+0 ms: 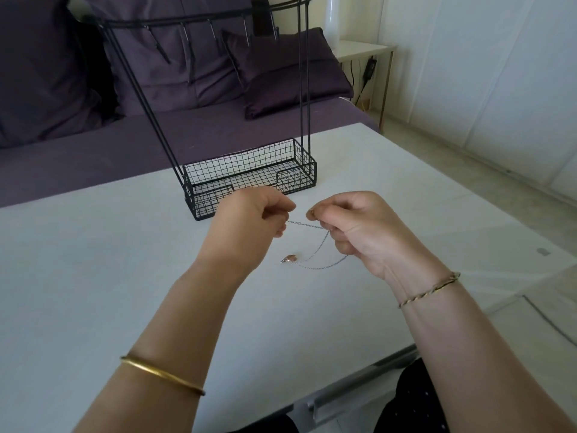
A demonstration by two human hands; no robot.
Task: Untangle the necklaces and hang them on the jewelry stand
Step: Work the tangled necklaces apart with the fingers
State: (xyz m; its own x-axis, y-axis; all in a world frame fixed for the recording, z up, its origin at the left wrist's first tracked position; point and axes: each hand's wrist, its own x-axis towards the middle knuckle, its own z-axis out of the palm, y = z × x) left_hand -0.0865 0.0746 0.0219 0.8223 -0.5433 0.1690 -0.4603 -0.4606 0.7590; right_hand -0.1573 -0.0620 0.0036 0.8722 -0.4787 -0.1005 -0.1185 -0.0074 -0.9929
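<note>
A gold bangle (162, 375) circles the left forearm nearest the camera, and a thin twisted bracelet (427, 290) sits on the right wrist. Above the white table (93, 276), both hands are curled. The left hand (253, 220) pinches one end of a fine silver necklace (307, 225), and the right hand (352, 226) pinches it a little further along, so a short stretch runs taut between them. The rest of the chain droops in a loop to the table, where its small pendant (288, 258) lies. Just behind the hands stands the black wire jewelry stand (304, 157), its hooks (246, 32) bare. Purple pillows (281, 73) lie on the bed beyond.
</note>
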